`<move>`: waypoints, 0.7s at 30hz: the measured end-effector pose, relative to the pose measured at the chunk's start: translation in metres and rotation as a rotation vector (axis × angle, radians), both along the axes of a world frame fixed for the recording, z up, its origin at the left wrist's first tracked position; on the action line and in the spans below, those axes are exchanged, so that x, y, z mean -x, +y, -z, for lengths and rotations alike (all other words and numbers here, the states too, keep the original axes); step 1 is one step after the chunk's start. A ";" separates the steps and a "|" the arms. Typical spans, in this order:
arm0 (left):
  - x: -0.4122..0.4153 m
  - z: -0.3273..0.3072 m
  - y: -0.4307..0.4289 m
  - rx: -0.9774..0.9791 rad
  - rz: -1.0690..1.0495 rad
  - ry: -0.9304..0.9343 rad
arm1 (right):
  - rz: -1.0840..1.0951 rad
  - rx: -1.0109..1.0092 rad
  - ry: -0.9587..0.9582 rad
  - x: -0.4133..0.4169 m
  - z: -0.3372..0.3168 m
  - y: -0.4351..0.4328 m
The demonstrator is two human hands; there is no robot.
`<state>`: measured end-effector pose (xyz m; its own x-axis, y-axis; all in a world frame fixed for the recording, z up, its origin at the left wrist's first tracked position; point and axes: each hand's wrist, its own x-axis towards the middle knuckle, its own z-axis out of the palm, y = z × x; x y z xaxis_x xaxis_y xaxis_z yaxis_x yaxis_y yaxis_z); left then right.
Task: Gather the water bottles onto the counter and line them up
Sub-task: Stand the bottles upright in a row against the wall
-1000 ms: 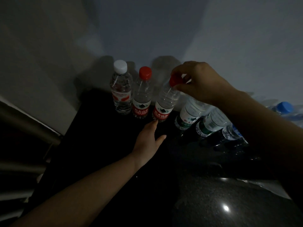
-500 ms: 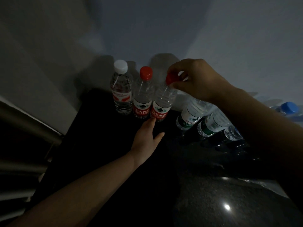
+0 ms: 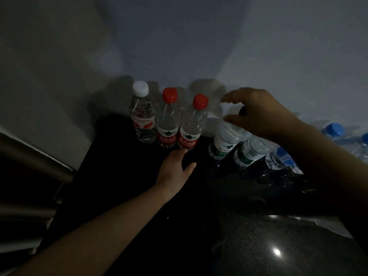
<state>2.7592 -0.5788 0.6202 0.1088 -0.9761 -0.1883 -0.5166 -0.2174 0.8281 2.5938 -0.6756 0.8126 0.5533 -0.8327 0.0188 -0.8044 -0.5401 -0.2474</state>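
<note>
Three bottles stand in a row at the back of the dark counter (image 3: 119,186): a white-capped bottle (image 3: 142,116) and two red-capped, red-labelled bottles (image 3: 168,124) (image 3: 192,124). My left hand (image 3: 175,168) lies flat on the counter, fingertips at the base of the right red-capped bottle. My right hand (image 3: 256,114) hovers with fingers spread and loosely curved over the dark cap of a green-labelled bottle (image 3: 225,144), gripping nothing. A second green-labelled bottle (image 3: 251,152) and a blue-capped bottle (image 3: 278,158) stand to its right, partly hidden by my right forearm.
More blue-capped bottles (image 3: 334,130) sit at the far right against the wall. A pale wall runs behind the row. The counter's left edge drops off beside a metal rail (image 3: 35,156). The scene is dim.
My right hand let go of the red cap of the third bottle and moved right over the green-labelled bottle. That red-capped bottle now stands upright beside the other. The left hand stayed put.
</note>
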 end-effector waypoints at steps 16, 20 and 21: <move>0.079 0.017 -0.038 -0.075 -0.105 0.193 | 0.055 0.051 0.024 0.038 0.011 -0.005; 0.097 0.017 -0.048 -0.051 -0.172 0.177 | 0.049 0.017 -0.009 0.041 0.010 -0.006; 0.100 0.016 -0.049 -0.042 -0.194 0.145 | 0.041 0.009 -0.006 0.041 0.010 -0.006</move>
<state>2.6593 -0.6275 0.6039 0.2620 -0.9306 -0.2556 -0.3386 -0.3367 0.8786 2.5526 -0.6814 0.8026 0.5188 -0.8544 0.0295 -0.8244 -0.5092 -0.2473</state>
